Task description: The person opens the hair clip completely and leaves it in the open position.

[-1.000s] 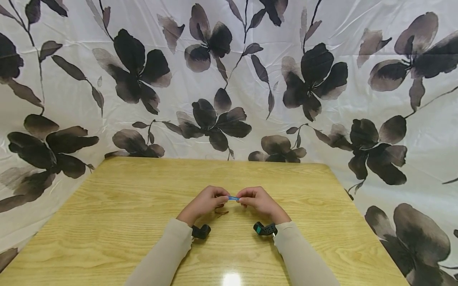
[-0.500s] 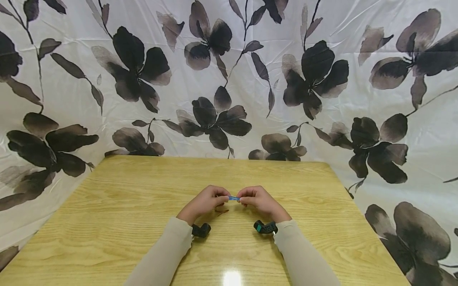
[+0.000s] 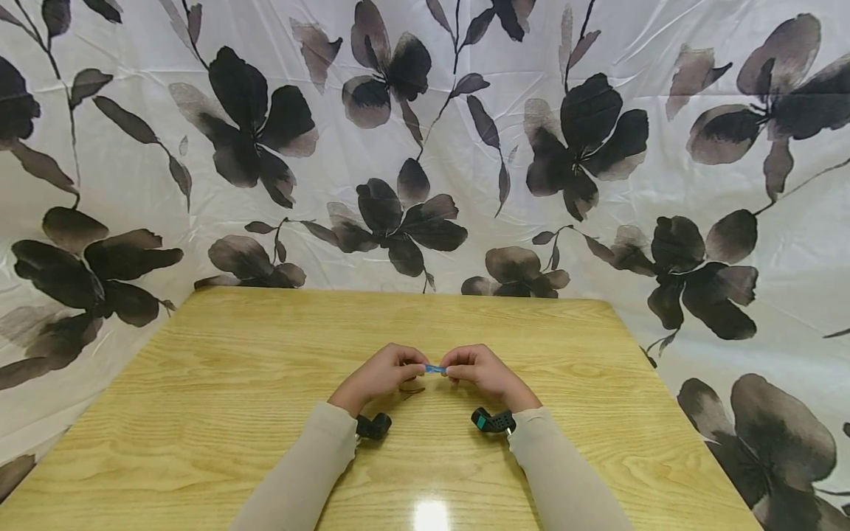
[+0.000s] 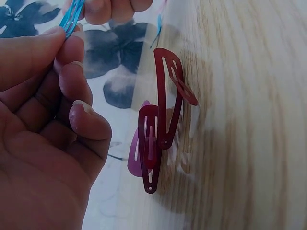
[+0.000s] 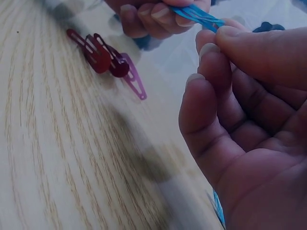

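Observation:
Between both hands, over the middle of the table, is a blue snap hair clip [image 3: 435,369]. My left hand [image 3: 381,376] pinches one end of it between thumb and index finger. The thumb and index finger of my right hand [image 3: 485,375] pinch the other end. In the left wrist view the blue clip is cut off by the top edge. Lying on the table below the hands are a red hair clip [image 4: 162,96], a dark red clip [image 4: 149,112] and a pink-purple clip [image 4: 133,160], overlapping one another. In the head view my left hand partly hides these clips.
The wooden table [image 3: 265,324] reaches to a floral cloth backdrop [image 3: 491,169] behind and at the sides. A thin light-blue item [image 5: 218,208], its kind unclear, shows at the lower edge of the right wrist view. Each wrist wears a black camera strap [image 3: 493,422].
Both hands keep their pinch on the blue hair clip and hardly move. The head view has tilted very slightly, and a little less of the clips on the table shows beside the left hand.

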`<state>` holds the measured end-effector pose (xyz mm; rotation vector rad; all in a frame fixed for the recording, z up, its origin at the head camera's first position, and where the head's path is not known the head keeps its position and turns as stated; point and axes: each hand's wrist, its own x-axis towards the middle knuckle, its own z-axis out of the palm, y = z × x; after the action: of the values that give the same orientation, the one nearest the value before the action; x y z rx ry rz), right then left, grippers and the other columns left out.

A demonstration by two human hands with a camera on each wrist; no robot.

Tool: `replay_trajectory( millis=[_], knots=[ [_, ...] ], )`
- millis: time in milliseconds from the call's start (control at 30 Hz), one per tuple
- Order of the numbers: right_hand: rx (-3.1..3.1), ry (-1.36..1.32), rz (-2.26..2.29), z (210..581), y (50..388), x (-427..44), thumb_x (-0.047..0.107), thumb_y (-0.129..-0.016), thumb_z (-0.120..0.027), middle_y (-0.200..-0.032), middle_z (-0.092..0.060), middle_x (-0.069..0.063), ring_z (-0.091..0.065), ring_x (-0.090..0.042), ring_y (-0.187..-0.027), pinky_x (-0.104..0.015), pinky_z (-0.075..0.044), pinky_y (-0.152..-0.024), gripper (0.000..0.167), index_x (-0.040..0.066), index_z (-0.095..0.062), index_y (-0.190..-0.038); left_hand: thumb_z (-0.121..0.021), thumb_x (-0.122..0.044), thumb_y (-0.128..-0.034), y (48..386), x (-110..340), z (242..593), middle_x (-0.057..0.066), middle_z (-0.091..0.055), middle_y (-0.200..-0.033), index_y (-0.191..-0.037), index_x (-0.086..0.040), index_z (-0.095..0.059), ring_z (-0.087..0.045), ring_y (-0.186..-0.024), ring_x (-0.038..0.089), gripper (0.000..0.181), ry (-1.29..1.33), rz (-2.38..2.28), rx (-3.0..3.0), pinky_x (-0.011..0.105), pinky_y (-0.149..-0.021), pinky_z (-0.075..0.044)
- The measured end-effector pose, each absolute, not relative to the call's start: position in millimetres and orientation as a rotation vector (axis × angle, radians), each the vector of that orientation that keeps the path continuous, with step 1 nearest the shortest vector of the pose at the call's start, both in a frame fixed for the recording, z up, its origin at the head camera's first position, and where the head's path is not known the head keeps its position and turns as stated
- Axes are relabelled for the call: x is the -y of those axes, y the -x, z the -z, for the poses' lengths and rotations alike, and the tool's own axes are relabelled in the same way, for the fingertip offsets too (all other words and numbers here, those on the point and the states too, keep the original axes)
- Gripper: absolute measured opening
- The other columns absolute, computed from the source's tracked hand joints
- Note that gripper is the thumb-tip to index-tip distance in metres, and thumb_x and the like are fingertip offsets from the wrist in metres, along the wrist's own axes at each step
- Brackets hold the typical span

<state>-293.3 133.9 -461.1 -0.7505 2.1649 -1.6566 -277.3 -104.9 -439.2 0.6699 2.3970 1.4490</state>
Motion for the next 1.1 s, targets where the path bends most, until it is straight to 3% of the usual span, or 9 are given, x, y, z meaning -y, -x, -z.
replay_trajectory(
  millis=[167, 467, 767, 900, 1000, 1100],
  knots=[
    [-2.182, 0.768, 1.670, 462, 294, -134, 0.010, -0.096, -0.059, -0.085, -0.062, -0.024, -0.057, -0.021, -0.071, -0.031, -0.051, -0.068, 0.019, -0.007, -0.067, -0.101, -0.058, -0.019, -0.0976, 278, 105, 440, 0.010, -0.067, -0.099, -0.102, -0.005, -0.072, -0.057, -0.086, 0.029, 0.021, -0.693, -1.435, -2.390, 0.036, -0.076, -0.048],
    [-2.211, 0.715, 1.697, 462, 294, -135, 0.010, -0.095, -0.061, -0.087, -0.061, -0.029, -0.057, -0.025, -0.072, -0.033, -0.050, -0.069, 0.019, -0.005, -0.068, -0.102, -0.061, -0.021, -0.0960, 279, 103, 442, 0.010, -0.068, -0.101, -0.102, -0.007, -0.073, -0.057, -0.086, 0.031, 0.020, -0.634, -1.444, -2.417, 0.036, -0.075, -0.050],
    [-2.182, 0.709, 1.746, 466, 296, -135, 0.009, -0.093, -0.063, -0.090, -0.066, -0.011, -0.060, -0.028, -0.074, -0.035, -0.053, -0.068, 0.018, -0.005, -0.067, -0.103, -0.064, -0.022, -0.0941, 279, 100, 443, 0.002, -0.069, -0.097, -0.096, -0.017, -0.075, -0.058, -0.078, 0.023, 0.012, -0.561, -1.426, -2.517, 0.031, -0.068, -0.049],
    [-2.218, 0.669, 1.731, 465, 294, -133, 0.013, -0.093, -0.065, -0.089, -0.066, -0.012, -0.058, -0.027, -0.068, -0.033, -0.051, -0.062, 0.017, 0.000, -0.069, -0.102, -0.064, -0.022, -0.0939, 280, 99, 445, 0.000, -0.070, -0.095, -0.095, -0.017, -0.075, -0.057, -0.077, 0.016, 0.012, -0.570, -1.391, -2.560, 0.030, -0.069, -0.049],
    [-2.265, 0.624, 1.696, 454, 287, -131, 0.013, -0.092, -0.065, -0.087, -0.066, -0.011, -0.053, -0.033, -0.064, -0.029, -0.046, -0.056, 0.015, 0.001, -0.070, -0.101, -0.064, -0.023, -0.0939, 281, 98, 446, -0.002, -0.069, -0.093, -0.095, -0.016, -0.076, -0.057, -0.078, 0.015, 0.014, -0.577, -1.355, -2.597, 0.030, -0.070, -0.048],
    [-2.284, 0.592, 1.667, 443, 281, -129, 0.010, -0.093, -0.064, -0.088, -0.066, -0.018, -0.047, -0.032, -0.061, -0.028, -0.042, -0.053, 0.015, 0.000, -0.070, -0.100, -0.064, -0.023, -0.0938, 280, 97, 446, -0.004, -0.069, -0.090, -0.096, -0.014, -0.076, -0.057, -0.078, 0.014, 0.014, -0.582, -1.317, -2.637, 0.031, -0.070, -0.048]
  ],
)
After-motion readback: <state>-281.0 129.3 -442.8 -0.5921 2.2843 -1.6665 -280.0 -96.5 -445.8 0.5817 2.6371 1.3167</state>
